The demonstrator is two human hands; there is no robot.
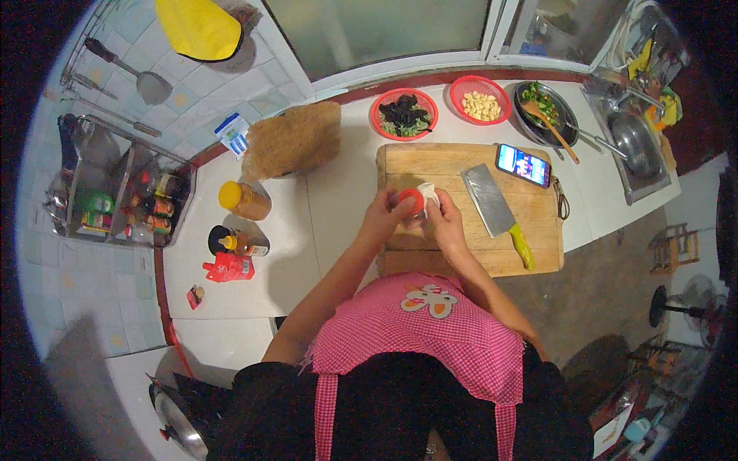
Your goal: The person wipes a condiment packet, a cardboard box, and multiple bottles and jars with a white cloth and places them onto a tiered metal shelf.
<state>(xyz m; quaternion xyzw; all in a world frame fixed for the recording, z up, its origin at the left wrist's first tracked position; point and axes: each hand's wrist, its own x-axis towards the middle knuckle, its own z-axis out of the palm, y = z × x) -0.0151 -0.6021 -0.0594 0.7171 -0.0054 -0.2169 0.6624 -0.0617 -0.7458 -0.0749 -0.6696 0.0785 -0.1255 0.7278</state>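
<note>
My left hand [383, 216] grips a small container with a red lid [410, 200], its thumb resting on the lid. Pinched in my right hand [450, 225] is a crumpled white tissue or cloth [427, 191], held against the container's side. Both hands are close together above a wooden cutting board [441, 158]. The lower part of the container is blurred and partly covered by fingers. To the right of my right hand lies a cleaver [489, 199] with a yellow-green handle. A lit smartphone [523, 165] rests at the board's upper right.
Behind the board stand a red basket of dark and green food [405, 114], a red basket of peeled garlic cloves [481, 101], and a pan of greens [545, 109]. A sink [634, 144] is at right. Leftward are a yellow-lidded jar [245, 200], a bottle [245, 245] and a red pouch [230, 267].
</note>
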